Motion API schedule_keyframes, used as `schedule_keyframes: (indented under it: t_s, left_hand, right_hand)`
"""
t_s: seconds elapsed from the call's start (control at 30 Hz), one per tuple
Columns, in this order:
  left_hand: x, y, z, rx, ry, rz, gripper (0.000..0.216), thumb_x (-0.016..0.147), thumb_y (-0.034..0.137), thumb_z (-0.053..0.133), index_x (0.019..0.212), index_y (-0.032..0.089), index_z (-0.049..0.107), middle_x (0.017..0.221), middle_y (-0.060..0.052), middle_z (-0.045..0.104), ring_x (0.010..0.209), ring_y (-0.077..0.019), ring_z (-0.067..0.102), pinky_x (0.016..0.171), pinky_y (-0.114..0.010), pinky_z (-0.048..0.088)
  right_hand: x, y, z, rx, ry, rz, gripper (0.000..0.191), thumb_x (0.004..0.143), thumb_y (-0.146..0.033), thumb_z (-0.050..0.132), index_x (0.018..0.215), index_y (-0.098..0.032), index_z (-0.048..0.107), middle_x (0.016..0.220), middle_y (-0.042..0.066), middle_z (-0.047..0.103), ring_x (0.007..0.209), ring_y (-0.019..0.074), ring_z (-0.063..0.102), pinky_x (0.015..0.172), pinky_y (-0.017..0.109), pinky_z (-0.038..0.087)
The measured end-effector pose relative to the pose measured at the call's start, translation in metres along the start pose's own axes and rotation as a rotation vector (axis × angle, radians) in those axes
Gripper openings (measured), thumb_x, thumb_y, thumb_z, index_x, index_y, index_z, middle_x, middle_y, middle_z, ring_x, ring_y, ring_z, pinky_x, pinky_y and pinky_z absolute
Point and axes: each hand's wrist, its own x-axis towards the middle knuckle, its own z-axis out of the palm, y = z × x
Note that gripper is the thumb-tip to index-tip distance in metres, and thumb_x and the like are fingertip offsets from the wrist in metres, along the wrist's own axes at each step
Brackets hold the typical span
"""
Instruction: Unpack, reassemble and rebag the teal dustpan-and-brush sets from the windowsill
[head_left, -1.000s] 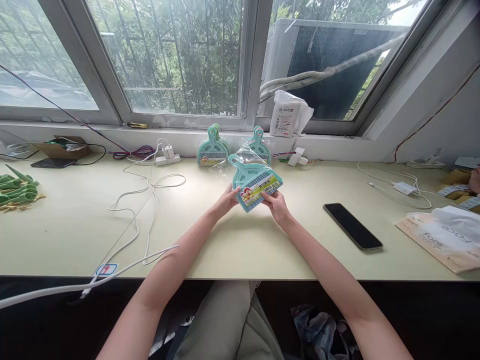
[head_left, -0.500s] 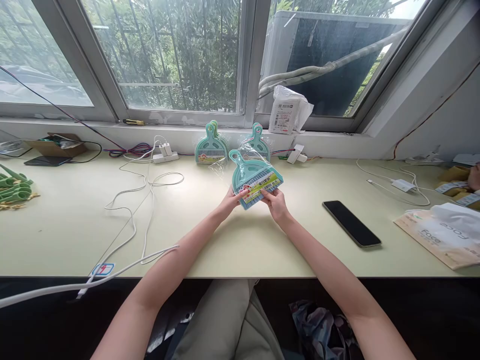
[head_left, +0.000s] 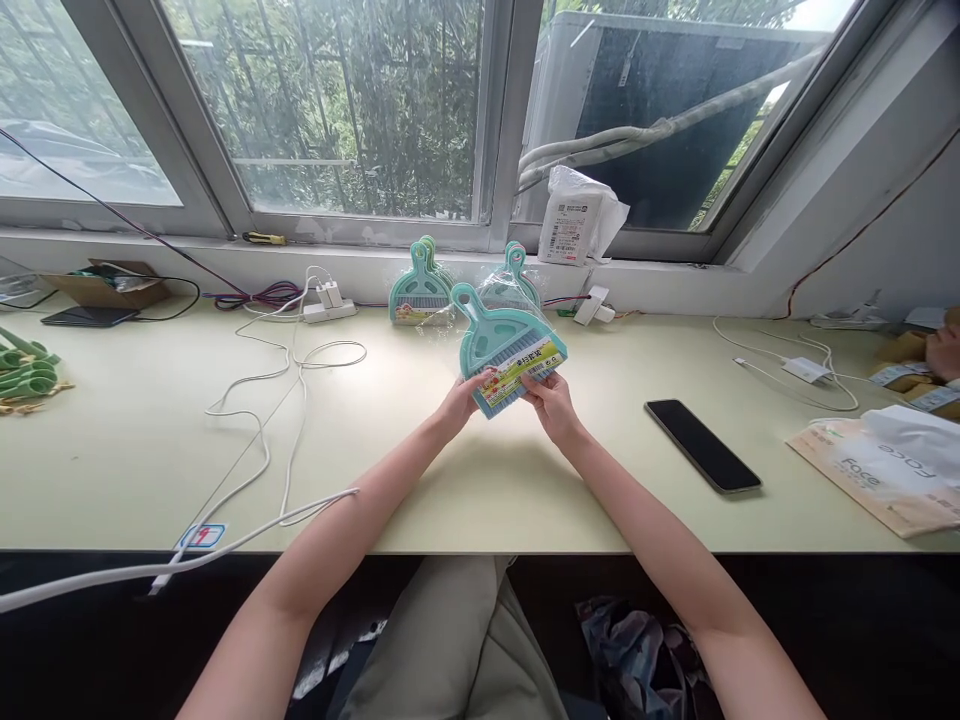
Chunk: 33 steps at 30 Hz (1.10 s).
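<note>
Both hands hold a small teal dustpan-and-brush set [head_left: 504, 346] in a clear plastic wrapper above the middle of the pale table [head_left: 135, 450]. My left hand [head_left: 466, 396] pinches its lower left corner by the yellow label. My right hand [head_left: 550, 399] grips the lower right edge. The handle points up and to the left. Two more teal dustpan sets, one [head_left: 418, 288] on the left and one [head_left: 517, 272] partly hidden behind the held one, lean against the window ledge.
A black phone [head_left: 701, 446] lies to the right. White cables [head_left: 281, 400] and a power strip [head_left: 328, 308] cross the left side. Green plastic items [head_left: 26, 365] sit far left, a paper bag [head_left: 885, 475] far right, a white packet [head_left: 574, 220] on the sill.
The held dustpan set has risen slightly and tilted more upright, away from me. Both hands stay at its lower edge.
</note>
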Motion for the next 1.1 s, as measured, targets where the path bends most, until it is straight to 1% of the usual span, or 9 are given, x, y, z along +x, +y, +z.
schedule_keyframes:
  t_s: [0.17, 0.27, 0.33, 0.4, 0.47, 0.67, 0.9, 1.0, 1.1]
  left_hand:
    - [-0.003, -0.005, 0.006, 0.068, -0.049, -0.061, 0.05, 0.076, 0.044, 0.069, 0.119, 0.022, 0.059, 0.12, -0.008, 0.065, 0.11, -0.0265, 0.06, 0.092, -0.042, 0.048]
    - [0.0, -0.006, 0.003, 0.036, -0.011, 0.035, 0.049, 0.074, 0.04, 0.071, 0.116, 0.019, 0.06, 0.117, -0.009, 0.066, 0.109, -0.0255, 0.061, 0.093, -0.04, 0.047]
    - [0.003, -0.006, -0.001, -0.008, 0.063, 0.129, 0.044, 0.073, 0.037, 0.07, 0.111, 0.017, 0.061, 0.111, -0.008, 0.068, 0.107, -0.0253, 0.062, 0.094, -0.039, 0.046]
    - [0.007, -0.005, -0.006, -0.021, 0.134, 0.17, 0.04, 0.072, 0.035, 0.07, 0.106, 0.016, 0.062, 0.106, -0.008, 0.069, 0.104, -0.0255, 0.063, 0.094, -0.039, 0.046]
    - [0.009, -0.006, -0.009, 0.002, 0.154, 0.153, 0.039, 0.071, 0.034, 0.071, 0.105, 0.016, 0.062, 0.104, -0.008, 0.07, 0.103, -0.0254, 0.063, 0.093, -0.04, 0.046]
    - [0.008, -0.01, -0.006, 0.098, 0.033, 0.047, 0.053, 0.07, 0.038, 0.074, 0.117, 0.022, 0.056, 0.12, -0.007, 0.065, 0.11, -0.0256, 0.061, 0.09, -0.039, 0.048]
    - [0.007, -0.01, -0.007, 0.238, 0.126, 0.087, 0.052, 0.068, 0.043, 0.072, 0.11, 0.019, 0.055, 0.115, -0.009, 0.066, 0.102, -0.0269, 0.063, 0.074, -0.034, 0.052]
    - [0.009, -0.01, -0.012, 0.288, 0.101, 0.089, 0.053, 0.067, 0.045, 0.072, 0.11, 0.019, 0.055, 0.113, -0.009, 0.066, 0.101, -0.0266, 0.063, 0.071, -0.032, 0.051]
    - [0.01, -0.01, -0.016, 0.327, 0.046, 0.088, 0.054, 0.068, 0.046, 0.071, 0.112, 0.02, 0.055, 0.115, -0.009, 0.066, 0.102, -0.027, 0.063, 0.07, -0.032, 0.05]
  right_hand:
    - [0.002, 0.005, -0.002, 0.03, 0.062, -0.005, 0.043, 0.059, -0.032, 0.086, 0.094, -0.02, 0.065, 0.107, 0.004, 0.07, 0.105, 0.0261, 0.065, 0.094, 0.044, 0.055]
    - [0.001, 0.006, 0.0, 0.036, 0.043, 0.01, 0.042, 0.059, -0.032, 0.086, 0.094, -0.019, 0.065, 0.106, 0.005, 0.07, 0.106, 0.0262, 0.064, 0.094, 0.044, 0.055]
    - [-0.001, 0.007, 0.002, 0.037, 0.036, 0.023, 0.041, 0.06, -0.032, 0.085, 0.093, -0.019, 0.065, 0.106, 0.005, 0.071, 0.106, 0.0262, 0.064, 0.095, 0.044, 0.055]
    - [-0.002, 0.008, 0.004, 0.04, 0.042, 0.032, 0.04, 0.06, -0.03, 0.085, 0.092, -0.019, 0.065, 0.104, 0.005, 0.071, 0.105, 0.026, 0.065, 0.094, 0.043, 0.055]
    - [-0.002, 0.01, 0.004, 0.053, 0.053, 0.03, 0.039, 0.06, -0.029, 0.085, 0.092, -0.019, 0.065, 0.103, 0.005, 0.071, 0.104, 0.0255, 0.065, 0.094, 0.043, 0.056]
    - [0.003, 0.012, -0.002, 0.081, 0.103, 0.005, 0.036, 0.06, -0.026, 0.085, 0.09, -0.019, 0.066, 0.099, 0.002, 0.072, 0.101, 0.0219, 0.066, 0.094, 0.039, 0.056]
    - [0.006, 0.008, -0.005, 0.035, 0.032, 0.106, 0.028, 0.066, -0.026, 0.079, 0.09, -0.019, 0.065, 0.096, 0.003, 0.072, 0.09, 0.0203, 0.069, 0.085, 0.035, 0.058]
    - [0.011, 0.006, -0.011, 0.061, 0.102, 0.143, 0.022, 0.075, -0.033, 0.07, 0.091, -0.02, 0.064, 0.089, 0.002, 0.072, 0.082, 0.018, 0.07, 0.078, 0.032, 0.06]
    - [0.017, 0.003, -0.019, 0.106, 0.221, 0.088, 0.016, 0.078, -0.032, 0.066, 0.088, -0.02, 0.064, 0.083, 0.0, 0.071, 0.077, 0.015, 0.069, 0.073, 0.028, 0.06]
